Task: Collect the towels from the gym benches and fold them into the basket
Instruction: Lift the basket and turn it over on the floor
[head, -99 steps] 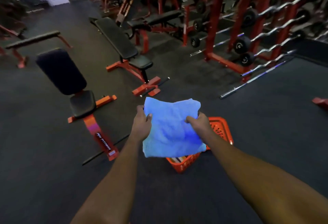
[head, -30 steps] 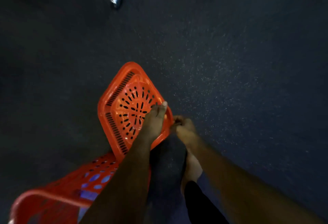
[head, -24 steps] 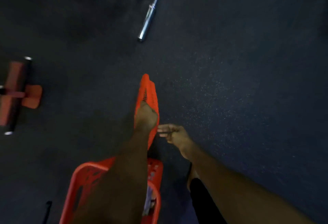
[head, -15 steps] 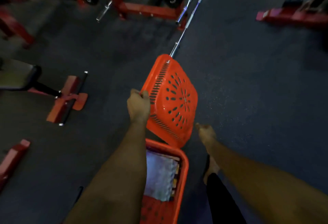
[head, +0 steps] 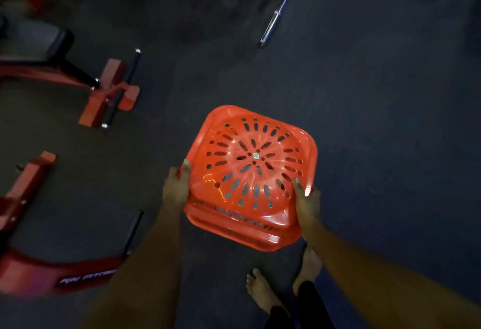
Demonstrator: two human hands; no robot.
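both hands are on the orange lid [head: 253, 170], the perforated square one with the sunburst slot pattern. left hand [head: 176, 188] is clamped on its 9 o'clock edge, thumb up along the rim, and right hand [head: 307, 201] is clamped on the corner at about 4 o'clock, thumb pressed on top. the lid sits flat over the orange basket [head: 235, 229], whose rim and slotted wall peek out under the lid's 6 o'clock edge. can't see any towels from here, the lid covers the opening. bare feet [head: 261, 291] are on the dark rubber floor [head: 377, 120] at 6 o'clock from the basket. red bench frame [head: 109, 95] is off at 10 o'clock, and a chrome barbell [head: 273, 22] lies on the floor at 12 o'clock.
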